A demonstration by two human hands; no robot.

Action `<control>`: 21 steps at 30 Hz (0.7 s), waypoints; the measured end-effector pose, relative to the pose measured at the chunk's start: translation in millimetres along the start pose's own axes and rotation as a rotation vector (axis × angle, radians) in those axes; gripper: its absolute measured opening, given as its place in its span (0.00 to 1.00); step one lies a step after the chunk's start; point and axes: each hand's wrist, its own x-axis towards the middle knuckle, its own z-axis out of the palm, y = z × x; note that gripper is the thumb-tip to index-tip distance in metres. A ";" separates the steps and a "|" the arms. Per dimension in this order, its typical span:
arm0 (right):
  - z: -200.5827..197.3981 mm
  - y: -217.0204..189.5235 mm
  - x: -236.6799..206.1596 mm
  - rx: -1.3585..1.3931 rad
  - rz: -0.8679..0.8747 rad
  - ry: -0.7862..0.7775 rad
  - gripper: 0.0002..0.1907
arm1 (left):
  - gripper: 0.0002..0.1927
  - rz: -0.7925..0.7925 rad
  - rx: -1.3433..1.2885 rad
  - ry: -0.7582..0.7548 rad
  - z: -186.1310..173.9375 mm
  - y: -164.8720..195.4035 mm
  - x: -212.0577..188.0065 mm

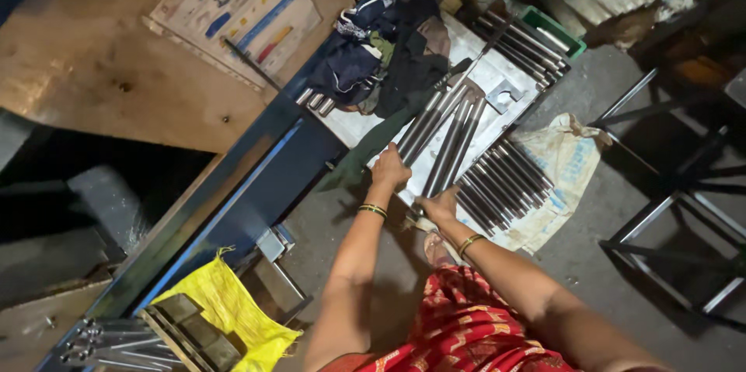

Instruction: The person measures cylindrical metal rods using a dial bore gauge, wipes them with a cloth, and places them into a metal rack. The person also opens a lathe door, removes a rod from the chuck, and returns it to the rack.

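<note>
Much here is dim: the fingers of the left hand (388,171) curl out of sight around the near ends of a bundle of long steel rods (430,122), so it is closed on them, though how many it grips cannot be told. The right hand (440,205) lies just beside it on the near ends of a second pair of rods (457,145); whether it clasps them or only rests there cannot be made out. Both sets lie on a pale metal plate (497,76) on the floor. Beside that plate, on its near right edge, a row of dark rods (501,181) lies on a white sack (563,158). At the plate's far end more rods stick out of a green crate (556,34), partly cut by shadow. A heap of dark cloth (381,57) covers the plate's left corner, hiding what lies beneath. Well left of the plate sits a yellow bag (225,310), and a chart (237,10) hangs on a wooden board.
</note>
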 end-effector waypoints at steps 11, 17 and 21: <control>11.6 -49.7 21.2 -0.377 0.109 -0.270 0.53 | 0.50 0.256 0.030 0.005 -27.0 -50.9 45.7; 1.8 -42.8 31.5 -0.473 0.003 -0.347 0.53 | 0.42 0.281 0.152 0.129 -21.7 -46.7 20.3; -30.7 -30.9 28.9 -0.340 -0.058 -0.476 0.41 | 0.43 0.309 0.153 0.286 -9.7 -41.8 -17.8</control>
